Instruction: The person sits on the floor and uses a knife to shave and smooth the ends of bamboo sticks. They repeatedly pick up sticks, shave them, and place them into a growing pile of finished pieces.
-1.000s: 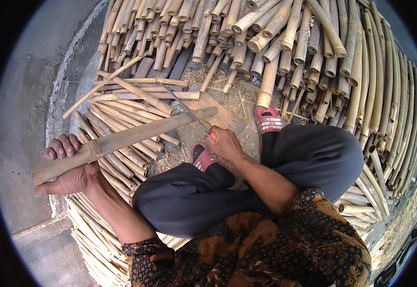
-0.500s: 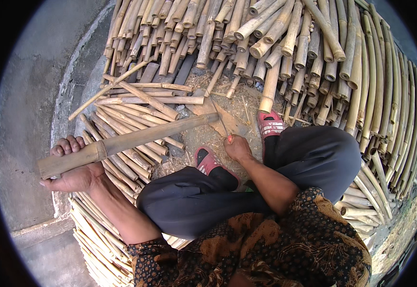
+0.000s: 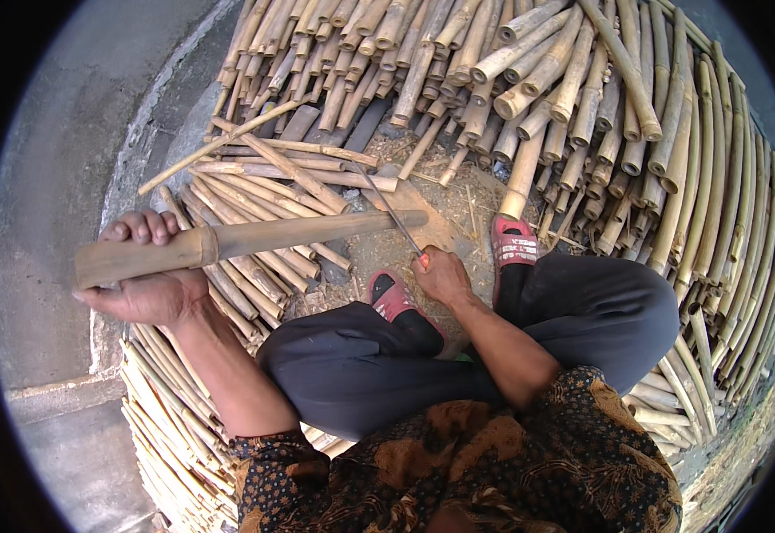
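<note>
A thick bamboo pole [image 3: 298, 234] slants across in front of me, its near end at the left and its narrower end toward the middle. My left hand [image 3: 152, 298] is wrapped round the thick end, palm beneath and fingertips over the far side. In my right hand [image 3: 443, 275] is the red-tipped handle of a long-bladed knife [image 3: 389, 206], my fingers closed about it. The thin dark blade crosses over the pole near its far end and points up and to the left. Whether blade and bamboo touch, I cannot tell.
Cut bamboo poles [image 3: 458, 80] are stacked high ahead, with more long poles [image 3: 743, 222] along the right. Thinner pieces [image 3: 245, 200] lie loosely under the held pole, and another bundle [image 3: 174, 426] is at lower left. My sandalled feet [image 3: 516, 244] rest amid shavings; concrete [image 3: 59, 222] borders the left.
The blade has swung to the left across the pole and shows more of its length. The pole's far end now sits slightly further right in the view, which has also shifted a little.
</note>
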Action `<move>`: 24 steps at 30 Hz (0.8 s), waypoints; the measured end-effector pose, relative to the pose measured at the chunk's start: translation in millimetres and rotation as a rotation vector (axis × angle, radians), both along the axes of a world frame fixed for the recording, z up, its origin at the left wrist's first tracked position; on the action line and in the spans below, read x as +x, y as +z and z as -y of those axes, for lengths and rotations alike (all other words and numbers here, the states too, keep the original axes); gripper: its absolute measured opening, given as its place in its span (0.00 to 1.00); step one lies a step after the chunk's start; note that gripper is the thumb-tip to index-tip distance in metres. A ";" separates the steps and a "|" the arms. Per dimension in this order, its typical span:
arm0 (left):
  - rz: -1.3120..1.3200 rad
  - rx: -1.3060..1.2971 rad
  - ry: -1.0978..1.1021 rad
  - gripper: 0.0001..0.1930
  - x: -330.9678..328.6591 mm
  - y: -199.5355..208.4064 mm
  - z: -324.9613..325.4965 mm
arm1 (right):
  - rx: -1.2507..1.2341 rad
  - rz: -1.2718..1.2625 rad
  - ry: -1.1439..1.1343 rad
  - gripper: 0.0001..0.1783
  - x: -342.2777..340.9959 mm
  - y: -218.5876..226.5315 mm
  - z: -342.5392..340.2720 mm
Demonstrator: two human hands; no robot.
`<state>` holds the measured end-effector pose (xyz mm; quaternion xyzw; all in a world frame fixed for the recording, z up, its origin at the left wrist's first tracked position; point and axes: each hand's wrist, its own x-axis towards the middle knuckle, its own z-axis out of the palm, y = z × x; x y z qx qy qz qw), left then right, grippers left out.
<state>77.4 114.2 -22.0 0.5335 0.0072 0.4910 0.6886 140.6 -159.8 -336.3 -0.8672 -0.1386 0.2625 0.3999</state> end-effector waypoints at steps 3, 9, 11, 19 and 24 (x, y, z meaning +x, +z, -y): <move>0.039 -0.082 0.090 0.43 4.9 7.1 13.0 | -0.092 -0.043 -0.065 0.21 1.1 17.6 -4.3; 0.041 -0.014 0.175 0.26 1.5 27.5 30.6 | 0.093 0.048 -0.071 0.20 -4.9 102.8 -17.8; 0.043 0.017 0.278 0.22 1.6 30.3 35.9 | 0.264 0.090 -0.033 0.19 -9.2 146.8 -22.7; 0.160 0.015 0.100 0.29 -3.7 41.4 66.8 | 0.763 0.214 0.095 0.16 -45.9 278.0 1.2; 0.143 0.122 0.176 0.21 -2.2 42.0 97.1 | 0.498 0.161 0.146 0.16 -44.6 268.0 -6.3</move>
